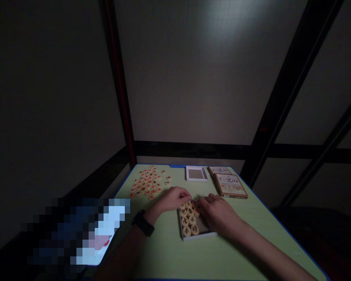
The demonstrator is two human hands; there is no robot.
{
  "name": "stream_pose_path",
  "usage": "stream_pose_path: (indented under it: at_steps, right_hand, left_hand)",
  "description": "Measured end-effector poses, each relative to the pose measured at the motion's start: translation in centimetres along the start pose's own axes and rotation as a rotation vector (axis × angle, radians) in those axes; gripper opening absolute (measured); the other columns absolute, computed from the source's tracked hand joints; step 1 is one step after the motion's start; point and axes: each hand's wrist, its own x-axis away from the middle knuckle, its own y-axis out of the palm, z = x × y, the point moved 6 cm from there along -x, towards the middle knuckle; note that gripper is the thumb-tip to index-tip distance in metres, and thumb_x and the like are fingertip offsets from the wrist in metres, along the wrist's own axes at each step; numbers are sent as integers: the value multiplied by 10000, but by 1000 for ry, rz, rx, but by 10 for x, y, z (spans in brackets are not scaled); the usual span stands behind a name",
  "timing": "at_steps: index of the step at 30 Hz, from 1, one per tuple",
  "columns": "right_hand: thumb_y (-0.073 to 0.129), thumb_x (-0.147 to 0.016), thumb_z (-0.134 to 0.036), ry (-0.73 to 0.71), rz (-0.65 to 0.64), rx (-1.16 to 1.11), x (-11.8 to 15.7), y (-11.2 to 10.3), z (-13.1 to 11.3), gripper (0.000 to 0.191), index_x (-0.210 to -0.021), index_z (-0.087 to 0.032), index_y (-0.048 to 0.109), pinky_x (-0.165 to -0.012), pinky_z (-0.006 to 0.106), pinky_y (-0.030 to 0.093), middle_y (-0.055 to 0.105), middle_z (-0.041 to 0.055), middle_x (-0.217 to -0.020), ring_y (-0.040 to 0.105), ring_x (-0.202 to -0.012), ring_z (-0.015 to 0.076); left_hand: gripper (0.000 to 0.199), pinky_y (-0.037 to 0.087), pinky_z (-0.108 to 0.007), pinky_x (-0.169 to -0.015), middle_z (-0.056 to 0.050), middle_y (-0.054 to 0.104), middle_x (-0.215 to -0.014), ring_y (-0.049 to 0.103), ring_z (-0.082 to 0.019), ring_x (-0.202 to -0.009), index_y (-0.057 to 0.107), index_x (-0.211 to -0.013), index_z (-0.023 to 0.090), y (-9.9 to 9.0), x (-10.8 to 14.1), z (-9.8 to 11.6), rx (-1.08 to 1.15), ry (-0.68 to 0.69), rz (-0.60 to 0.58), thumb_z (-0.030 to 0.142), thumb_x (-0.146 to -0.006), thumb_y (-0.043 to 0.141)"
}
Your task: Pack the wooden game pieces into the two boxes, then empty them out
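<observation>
A shallow white box (199, 235) lies in front of me, with Chinese chess pieces (192, 221) in rows on its left side. My left hand (177, 198), a black watch (143, 223) on its wrist, is at the box's far left corner. Its fingers are curled together, and what they hold, if anything, is hidden. Over the box's right part, my right hand (219, 212) has its bent fingers closed at a red-marked chess piece (196, 212); its fingertips are partly hidden.
Loose red- and black-marked pieces (148, 182) lie scattered at the table's far left. A white tray-like box part (196, 174) sits at the back. Two printed boxes (230, 185) overlap at the back right. The green table (169, 257) has a blue edge. A pixelated bright patch (105, 230) is at left.
</observation>
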Motion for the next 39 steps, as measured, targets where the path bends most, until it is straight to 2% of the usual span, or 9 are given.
stream_pose_path:
  at_steps: [7,10,14,17,19,23,29,34,39]
  right_hand:
    - [525,-850,-132,10,-29,-2,-1,-4,1,117,-926,-169,606,-672,305,349,658,96,-803,577,-785,216]
    - [527,-848,-129,28,-68,-11,-1,-7,2,134,-941,-158,619,-656,300,340,662,101,-818,583,-791,218]
    - [523,-851,-124,34,-86,-101,1,-16,5,137,-931,-162,628,-630,284,326,657,88,-814,583,-770,207]
    - [562,-816,-115,33,-63,-193,-3,-29,11,117,-890,-175,629,-634,263,332,660,71,-834,585,-767,188]
    - [582,-792,-105,19,-38,-205,-13,-36,13,142,-902,-176,637,-643,257,337,666,71,-854,591,-783,186]
    - [563,-783,-69,-101,-35,-230,-51,-37,-1,201,-926,-172,660,-638,250,342,690,68,-869,600,-759,170]
    - [609,-747,-76,-352,-134,-299,-112,-5,-48,221,-912,-192,700,-662,237,382,721,38,-874,621,-781,165]
    - [659,-729,-111,-408,-182,-262,-141,19,-67,203,-905,-200,708,-649,236,385,731,31,-896,629,-798,167]
    - [620,-732,-82,-394,-227,-236,-152,28,-64,200,-862,-194,722,-624,229,366,740,18,-842,634,-758,155]
  left_hand:
    - [239,492,-236,-674,-70,762,-851,668,-177,-762,744,-854,138,3,1,3,-1,-31,-8,281,-820,556]
    - [243,491,-235,-673,-66,760,-841,668,-179,-761,745,-852,147,-6,3,9,-37,-12,16,286,-823,548]
    - [234,479,-239,-714,-59,757,-867,663,-179,-787,749,-860,169,-47,11,22,-290,-5,62,257,-812,538]
    - [227,455,-270,-774,-69,743,-823,651,-193,-808,741,-778,172,-86,23,19,-588,-112,133,178,-788,514]
    - [214,450,-292,-790,-74,736,-826,649,-212,-838,730,-758,180,-99,32,8,-694,-206,112,136,-754,521]
    - [254,444,-313,-819,-81,715,-929,632,-239,-925,698,-828,183,-96,46,-21,-797,-263,67,57,-653,564]
    - [249,441,-300,-803,-63,676,-939,607,-224,-925,630,-837,189,-90,53,-49,-814,-317,106,43,-651,552]
    - [265,434,-285,-789,-52,668,-936,602,-214,-937,617,-873,189,-91,53,-55,-802,-291,113,32,-693,502]
    - [246,439,-291,-771,-61,679,-914,616,-222,-913,621,-885,184,-92,51,-48,-821,-330,82,46,-715,506]
